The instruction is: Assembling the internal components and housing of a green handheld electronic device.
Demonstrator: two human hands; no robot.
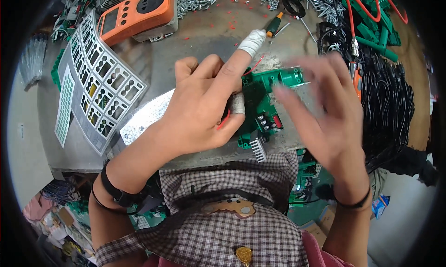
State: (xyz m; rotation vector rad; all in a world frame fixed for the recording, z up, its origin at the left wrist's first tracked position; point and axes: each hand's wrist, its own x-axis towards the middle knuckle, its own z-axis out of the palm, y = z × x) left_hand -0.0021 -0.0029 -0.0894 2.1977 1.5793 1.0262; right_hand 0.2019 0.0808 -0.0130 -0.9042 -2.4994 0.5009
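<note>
My left hand [200, 99] lies over the left part of a green plastic housing [253, 97]. Its index finger, wrapped in white tape, stretches forward; the other fingers are curled. A short red wire [224, 120] comes out beside its taped thumb, seemingly pinched there; the grip is partly hidden. My right hand [327, 111] hovers at the housing's right, blurred by motion, thumb and fingers apart with nothing visible in them. On the housing's near side sit a black terminal block with screws [265, 123], a red part [277, 121] and a finned metal heat sink [258, 149].
An orange multimeter [137, 13] rests at the back left beside sheets of cut-out stickers [100, 76]. A screwdriver [274, 24] lies beyond my left index finger. Loose screws [193, 0] are scattered at the back. Bundled black cables [385, 99] and green housings [376, 25] crowd the right.
</note>
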